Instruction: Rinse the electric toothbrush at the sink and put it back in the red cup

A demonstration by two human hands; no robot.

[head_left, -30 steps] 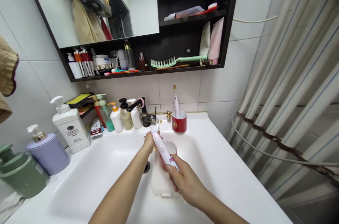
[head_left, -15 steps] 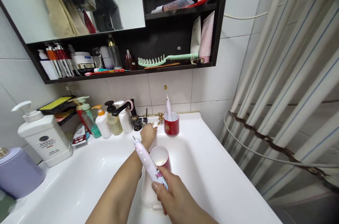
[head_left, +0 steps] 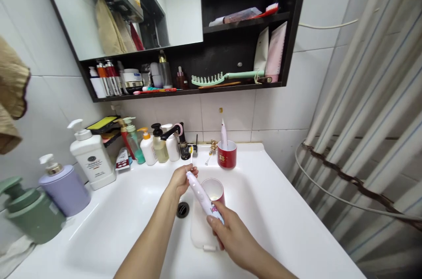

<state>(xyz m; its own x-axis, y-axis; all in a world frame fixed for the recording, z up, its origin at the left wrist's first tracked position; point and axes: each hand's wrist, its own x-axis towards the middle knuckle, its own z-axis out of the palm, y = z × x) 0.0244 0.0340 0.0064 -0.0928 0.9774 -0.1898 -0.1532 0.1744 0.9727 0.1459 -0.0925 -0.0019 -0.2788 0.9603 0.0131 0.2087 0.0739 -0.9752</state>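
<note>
My right hand (head_left: 232, 230) is wrapped round the lower part of a pale pink electric toothbrush handle (head_left: 199, 192), which tilts up to the left over the sink. My left hand (head_left: 181, 180) pinches a small white brush head (head_left: 191, 155) with yellowish bristles at the handle's top end. Fingers hide whether the two parts touch. Below the handle, a red cup (head_left: 221, 196) with a white inside stands on a white case (head_left: 203, 233) in the sink. Another brush head (head_left: 208, 159) lies on the back ledge, beside a red cup (head_left: 227, 161) holding a second pink handle (head_left: 224, 136).
The white sink (head_left: 141, 244) has a black drain (head_left: 182, 210) and a dark faucet (head_left: 182, 140). Several pump bottles line its left and back edges, such as a lilac one (head_left: 67, 191). A dark shelf cabinet (head_left: 211, 57) hangs above; covered pipes (head_left: 359, 107) run at the right.
My left hand has drawn back from the rear ledge with a brush head and now holds it at the handle's tip, whose metal pin no longer shows. The view has shifted left.
</note>
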